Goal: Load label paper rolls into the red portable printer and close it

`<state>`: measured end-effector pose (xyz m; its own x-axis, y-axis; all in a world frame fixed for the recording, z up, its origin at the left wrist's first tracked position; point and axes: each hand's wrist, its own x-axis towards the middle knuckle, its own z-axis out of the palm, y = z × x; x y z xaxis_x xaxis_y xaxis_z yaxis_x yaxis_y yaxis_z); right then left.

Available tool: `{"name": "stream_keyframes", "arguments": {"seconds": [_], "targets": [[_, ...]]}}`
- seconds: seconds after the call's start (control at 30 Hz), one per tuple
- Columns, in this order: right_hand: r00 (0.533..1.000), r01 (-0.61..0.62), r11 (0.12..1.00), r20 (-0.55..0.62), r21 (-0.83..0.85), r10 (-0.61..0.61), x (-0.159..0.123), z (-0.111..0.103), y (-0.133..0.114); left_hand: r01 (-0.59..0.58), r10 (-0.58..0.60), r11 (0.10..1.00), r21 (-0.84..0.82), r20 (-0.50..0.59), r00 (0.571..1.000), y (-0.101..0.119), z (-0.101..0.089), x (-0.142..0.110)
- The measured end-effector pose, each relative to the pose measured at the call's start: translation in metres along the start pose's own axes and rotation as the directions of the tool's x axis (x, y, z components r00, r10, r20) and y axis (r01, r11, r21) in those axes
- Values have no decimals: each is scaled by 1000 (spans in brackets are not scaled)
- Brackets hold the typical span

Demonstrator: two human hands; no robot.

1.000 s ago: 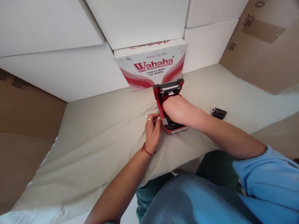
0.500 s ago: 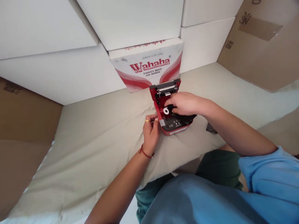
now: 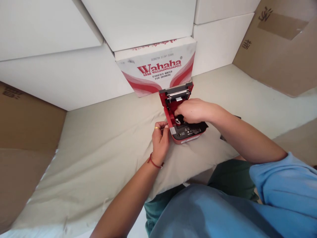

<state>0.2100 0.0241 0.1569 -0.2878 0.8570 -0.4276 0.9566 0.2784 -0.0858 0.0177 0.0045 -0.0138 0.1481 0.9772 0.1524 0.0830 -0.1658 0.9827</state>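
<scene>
One black roll (image 3: 178, 120) is sitting deeper inside the open red thermal printer (image 3: 185, 135) than moments ago, so insertion is apparently progressing as we are holding it in our curled right hand (image 3: 194, 111) and bunching our left hand (image 3: 160, 136) against the printer's side, its grip unclear.

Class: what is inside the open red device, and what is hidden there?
Inside the red device, a black roll with a white-ringed end shows. The right hand covers much of the roll; anything beneath cannot be seen.
</scene>
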Motion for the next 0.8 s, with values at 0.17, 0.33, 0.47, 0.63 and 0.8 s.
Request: {"name": "stream_keyframes", "arguments": {"seconds": [0.17, 0.33, 0.47, 0.63, 0.8], "targets": [[996, -89, 994, 5, -66, 89, 2, -3, -11, 19, -19, 1000, 5, 9, 1000, 1, 0, 1], [992, -117, 991, -56, -68, 114, 1, 1, -18, 23, -23, 1000, 11, 13, 1000, 2, 0, 1], [988, -139, 988, -79, -73, 133, 2, 2, -21, 23, -23, 1000, 0, 14, 1000, 1, 1, 1], [980, -170, 981, -123, -91, 158, 6, 3, -26, 25, -25, 1000, 1, 12, 1000, 0, 1, 1], [978, -170, 978, -139, -122, 153, 9, 1, -29, 21, -21, 1000, 4, 20, 1000, 0, 2, 2]]}}
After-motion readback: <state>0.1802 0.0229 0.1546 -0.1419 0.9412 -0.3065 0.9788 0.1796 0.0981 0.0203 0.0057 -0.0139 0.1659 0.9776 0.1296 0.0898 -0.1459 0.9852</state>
